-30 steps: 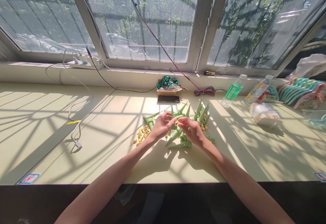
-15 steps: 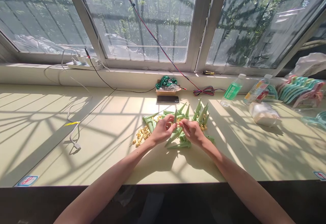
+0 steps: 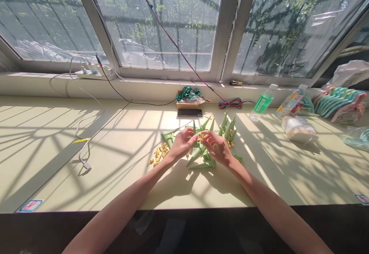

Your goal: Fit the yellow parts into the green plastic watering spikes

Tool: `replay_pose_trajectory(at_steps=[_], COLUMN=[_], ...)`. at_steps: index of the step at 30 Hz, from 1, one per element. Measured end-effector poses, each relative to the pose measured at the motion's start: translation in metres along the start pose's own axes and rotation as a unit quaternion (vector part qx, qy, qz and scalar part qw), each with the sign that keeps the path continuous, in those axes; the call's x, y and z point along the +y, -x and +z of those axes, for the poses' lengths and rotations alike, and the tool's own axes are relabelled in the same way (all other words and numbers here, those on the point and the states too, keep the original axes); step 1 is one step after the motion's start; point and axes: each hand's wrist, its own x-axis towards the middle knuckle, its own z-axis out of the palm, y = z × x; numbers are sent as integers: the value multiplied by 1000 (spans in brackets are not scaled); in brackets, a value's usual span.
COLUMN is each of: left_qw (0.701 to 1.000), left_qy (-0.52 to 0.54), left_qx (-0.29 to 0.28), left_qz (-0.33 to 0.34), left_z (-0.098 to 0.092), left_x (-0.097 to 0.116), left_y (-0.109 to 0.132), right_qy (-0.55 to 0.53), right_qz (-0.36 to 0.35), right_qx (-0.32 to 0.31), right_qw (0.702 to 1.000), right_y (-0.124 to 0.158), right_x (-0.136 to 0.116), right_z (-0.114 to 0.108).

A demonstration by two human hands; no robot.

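My left hand (image 3: 182, 144) is closed around the lower part of a green plastic cone spike (image 3: 194, 126), which points upward between thumb and fingers. My right hand (image 3: 217, 146) is just to the right of it, its fingers curved and the thumb apart from the index finger. Small yellow plug-like pieces (image 3: 201, 135) show between the two hands; I see none clearly gripped. Under and around both hands lie several more green cone spikes (image 3: 204, 164), some standing, some on their sides. Loose yellow pieces (image 3: 158, 154) are scattered left of my left hand.
Behind the pile are a black phone (image 3: 190, 112) and a small box (image 3: 189, 104) with green material. A green-labelled bottle (image 3: 263, 103), another bottle (image 3: 290, 102) and a white packet (image 3: 299, 129) stand to the right. A white cable (image 3: 83, 156) lies on the left.
My left hand and its cone spike have shifted slightly left. My right hand's thumb and fingers, pinched together before, have spread and moved slightly up and left.
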Motion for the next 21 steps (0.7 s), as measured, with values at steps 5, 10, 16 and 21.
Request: replay_pose_trajectory(at_steps=[5, 10, 16, 21], left_qw=[999, 1000, 1000, 1000], left_qy=[30, 16, -3, -13], left_qx=[-10, -6, 3, 2], left_qz=[-14, -7, 0, 4], left_z=[-1, -1, 1, 1], left_x=[0, 2, 5, 5], left_y=[0, 1, 2, 2], right_qy=[-2, -3, -3, -18], right_qz=[-19, -26, -4, 18], right_qx=[8, 8, 4, -5], right_qw=[1000, 1000, 1000, 1000], right_y=[0, 0, 1, 1], right_x=[2, 4, 4, 6], right_z=[1, 2, 2, 2])
